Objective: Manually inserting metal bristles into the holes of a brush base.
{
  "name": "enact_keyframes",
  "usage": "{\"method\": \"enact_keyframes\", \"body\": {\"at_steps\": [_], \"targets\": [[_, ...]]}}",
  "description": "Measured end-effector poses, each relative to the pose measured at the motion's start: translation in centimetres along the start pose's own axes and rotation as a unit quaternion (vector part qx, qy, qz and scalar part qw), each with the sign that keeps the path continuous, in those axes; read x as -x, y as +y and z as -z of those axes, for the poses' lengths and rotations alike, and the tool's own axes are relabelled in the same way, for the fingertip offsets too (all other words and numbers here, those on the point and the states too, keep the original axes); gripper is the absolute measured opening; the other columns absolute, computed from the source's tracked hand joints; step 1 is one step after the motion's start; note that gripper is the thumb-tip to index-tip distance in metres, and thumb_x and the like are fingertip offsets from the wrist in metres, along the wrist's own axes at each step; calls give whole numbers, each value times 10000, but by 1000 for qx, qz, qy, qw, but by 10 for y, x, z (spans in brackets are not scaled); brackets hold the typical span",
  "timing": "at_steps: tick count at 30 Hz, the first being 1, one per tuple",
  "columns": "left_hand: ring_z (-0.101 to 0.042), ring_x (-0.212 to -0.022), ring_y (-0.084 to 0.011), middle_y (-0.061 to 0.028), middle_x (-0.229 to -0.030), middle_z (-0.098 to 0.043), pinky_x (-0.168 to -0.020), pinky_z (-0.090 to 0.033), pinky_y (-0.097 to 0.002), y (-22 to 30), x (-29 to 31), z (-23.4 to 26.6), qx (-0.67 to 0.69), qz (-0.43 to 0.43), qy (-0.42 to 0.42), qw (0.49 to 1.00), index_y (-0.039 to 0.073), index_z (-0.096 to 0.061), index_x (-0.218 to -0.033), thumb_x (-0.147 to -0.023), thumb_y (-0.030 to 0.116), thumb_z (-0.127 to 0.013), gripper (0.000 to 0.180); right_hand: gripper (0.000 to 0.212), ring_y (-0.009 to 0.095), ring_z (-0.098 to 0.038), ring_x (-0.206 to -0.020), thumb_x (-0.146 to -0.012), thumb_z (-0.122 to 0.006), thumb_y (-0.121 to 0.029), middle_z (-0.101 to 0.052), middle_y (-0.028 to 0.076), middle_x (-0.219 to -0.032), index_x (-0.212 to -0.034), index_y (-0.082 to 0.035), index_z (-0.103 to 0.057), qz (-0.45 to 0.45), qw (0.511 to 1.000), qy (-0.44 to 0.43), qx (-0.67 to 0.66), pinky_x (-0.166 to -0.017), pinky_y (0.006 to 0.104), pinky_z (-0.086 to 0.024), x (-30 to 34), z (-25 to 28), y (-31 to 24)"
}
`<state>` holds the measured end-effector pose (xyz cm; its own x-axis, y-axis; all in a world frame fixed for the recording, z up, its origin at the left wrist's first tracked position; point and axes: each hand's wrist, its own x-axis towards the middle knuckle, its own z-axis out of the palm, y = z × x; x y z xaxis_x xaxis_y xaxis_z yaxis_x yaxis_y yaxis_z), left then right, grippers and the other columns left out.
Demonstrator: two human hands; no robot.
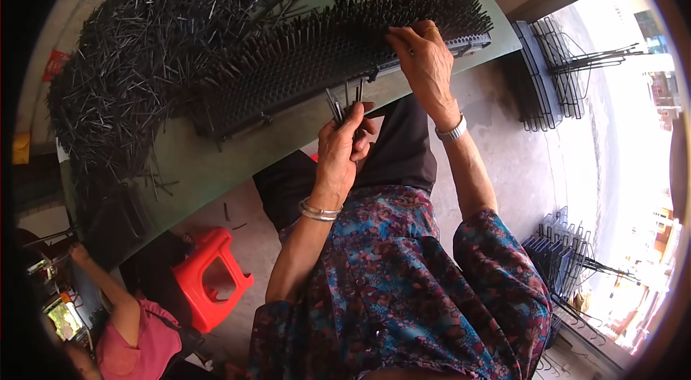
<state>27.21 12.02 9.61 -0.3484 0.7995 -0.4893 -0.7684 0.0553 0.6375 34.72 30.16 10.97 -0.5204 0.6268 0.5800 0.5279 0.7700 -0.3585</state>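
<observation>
A long black perforated rack (281,85) lies slantwise on the green table, with rows of holes across its near side. Thin black strips (432,9) stand upright in its far rows, most densely toward the right end. My left hand (340,150) is closed round a small bunch of black strips (338,111), their ends poking up just before the rack's near edge. Over the rack's right part, my right hand (426,63) has its fingertips pinched together among the holes. What is between those fingertips is too dark to make out.
A big heap of loose black strips (151,56) covers the table's (194,164) left side. A red plastic stool (210,279) stands on the floor at lower left, near a person in pink (144,344). Dark wire racks (540,78) stand at right.
</observation>
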Motion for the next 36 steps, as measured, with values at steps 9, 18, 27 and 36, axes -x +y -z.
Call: {"method": "enact_keyframes", "body": {"at_steps": [9,18,27,36], "targets": [[-410,-512,-12,-5,-704,-633,-418,-232,-171,-9,0,-1,-34,-12,-15,999,65,-687,-1030,-913,343,-681,302,187,164,-670,-717,-894,-650,-150,-669,111,-778,-998,3,-679,-192,893,-252,-320,-622,294,-509,31,41,-33],[-428,-519,-33,-79,-828,-676,-440,-307,-192,7,-12,9,-9,-58,40,997,37,-611,-1191,-963,372,-600,406,100,191,-699,-704,-924,-592,-66,-703,107,-817,-990,8,-607,-139,971,33,-189,-642,289,-524,11,42,-20],[-470,-568,-55,-11,-746,-585,-474,-315,-201,12,-19,14,-22,-49,49,997,35,-635,-1068,-948,337,-631,324,103,197,-721,-778,-935,-571,-42,-705,108,-838,-1028,-16,-606,-144,964,53,-218,-655,293,-531,12,10,-2],[-507,-578,-46,23,-693,-583,-446,-307,-177,2,-9,-1,-7,-8,43,999,36,-663,-1084,-935,313,-655,315,250,269,-601,-712,-849,-707,-153,-553,118,-963,-1092,-99,-692,-31,999,35,-7,-641,353,-503,23,0,1]]}}
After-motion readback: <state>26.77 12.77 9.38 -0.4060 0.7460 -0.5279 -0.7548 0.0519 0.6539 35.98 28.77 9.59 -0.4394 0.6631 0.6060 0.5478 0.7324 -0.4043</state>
